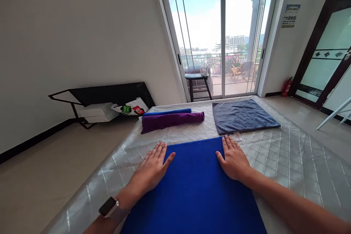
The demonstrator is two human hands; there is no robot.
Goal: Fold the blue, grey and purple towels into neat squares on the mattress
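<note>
The left hand [152,168] and right hand [233,159] lie flat, each grip wide, on the blue cloth [196,190] near its far corners, the grey towel [244,116] beyond.

Quilted silvery pad [287,164] before you. On it, from you: blue cloth [192,190], twelve o'clock; purple roll [172,121], blue roll [170,112] behind, eleven; grey-blue towel [244,117], one.

Bright daylight fills the tall sliding glass doors [223,33]; a dark stool [196,76] stands at their left; a brown chair [242,70] and a railing [204,60] show on the balcony [217,89] outside; a pale wall [90,33] meets the beige floor [49,179] along black skirting [35,139]; a red fire extinguisher [286,87] stands beside a dark-framed door [325,38].
</note>
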